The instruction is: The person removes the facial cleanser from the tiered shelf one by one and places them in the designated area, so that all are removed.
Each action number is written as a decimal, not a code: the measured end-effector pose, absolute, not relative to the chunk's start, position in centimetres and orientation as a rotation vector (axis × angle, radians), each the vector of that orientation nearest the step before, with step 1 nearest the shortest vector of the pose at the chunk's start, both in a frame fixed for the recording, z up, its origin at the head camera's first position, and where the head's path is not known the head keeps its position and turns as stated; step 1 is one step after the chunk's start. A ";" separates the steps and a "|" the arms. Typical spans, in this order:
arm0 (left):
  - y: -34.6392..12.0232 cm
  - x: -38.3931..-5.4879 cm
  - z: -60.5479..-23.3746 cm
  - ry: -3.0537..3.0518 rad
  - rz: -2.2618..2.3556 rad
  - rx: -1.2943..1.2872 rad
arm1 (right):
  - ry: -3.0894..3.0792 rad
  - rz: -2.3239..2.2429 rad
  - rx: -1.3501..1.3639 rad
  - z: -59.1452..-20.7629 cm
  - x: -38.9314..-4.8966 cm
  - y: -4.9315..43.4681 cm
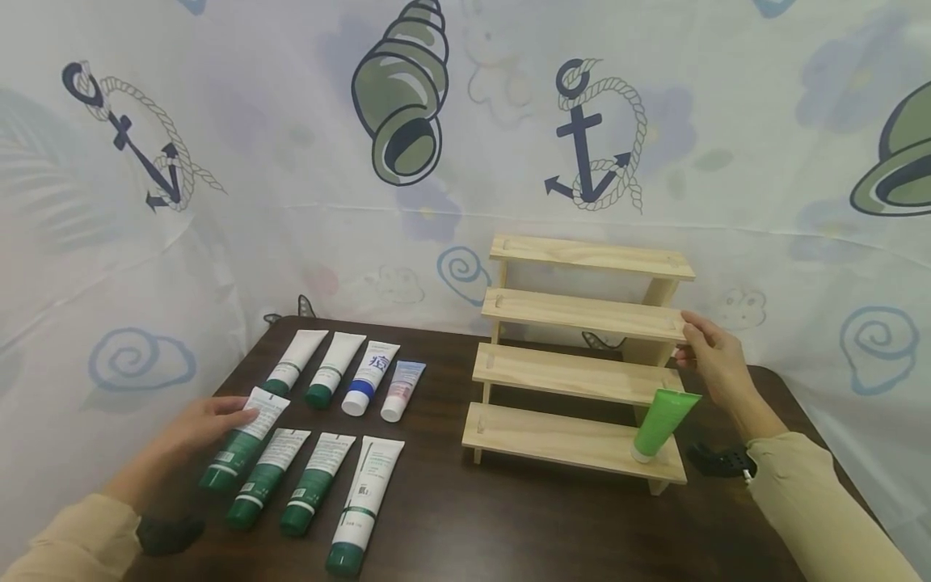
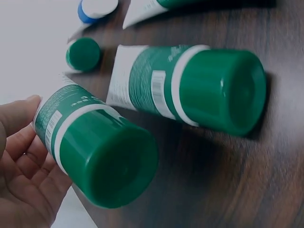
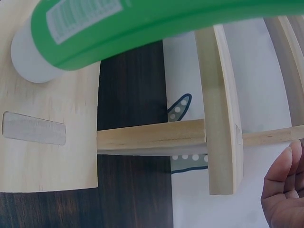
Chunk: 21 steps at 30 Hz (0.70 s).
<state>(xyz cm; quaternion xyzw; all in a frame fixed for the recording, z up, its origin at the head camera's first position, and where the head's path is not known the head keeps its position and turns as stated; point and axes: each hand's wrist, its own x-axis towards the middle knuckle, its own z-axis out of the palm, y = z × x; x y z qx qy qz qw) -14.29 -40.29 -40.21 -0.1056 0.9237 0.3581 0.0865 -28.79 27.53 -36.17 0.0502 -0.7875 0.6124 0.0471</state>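
Note:
My left hand [image 1: 211,424] pinches a green-and-white squeeze tube [image 1: 243,440] by its flat white end. In the left wrist view that tube's green cap [image 2: 114,164] is tilted toward the camera, beside another green-and-white tube [image 2: 185,88] lying on the table. At the right, my right hand [image 1: 716,360] grips the right end of the second board from the top of a stepped wooden stand [image 1: 575,372]. On the stand's lowest step, a bright green tube [image 1: 665,422] stands cap down, leaning right; it crosses the top of the right wrist view.
More tubes lie in two rows on the dark wooden table [image 1: 524,525]: the back row includes a blue-capped white tube [image 1: 371,376] and a small pink-and-blue tube [image 1: 402,390]. A long white tube [image 1: 366,505] lies in front. A patterned cloth [image 1: 494,162] hangs behind the table.

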 end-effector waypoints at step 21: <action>-42.5 -13.2 -41.6 2.715 0.939 -0.394 | -2.489 1.751 0.156 -36.2 -29.0 27.6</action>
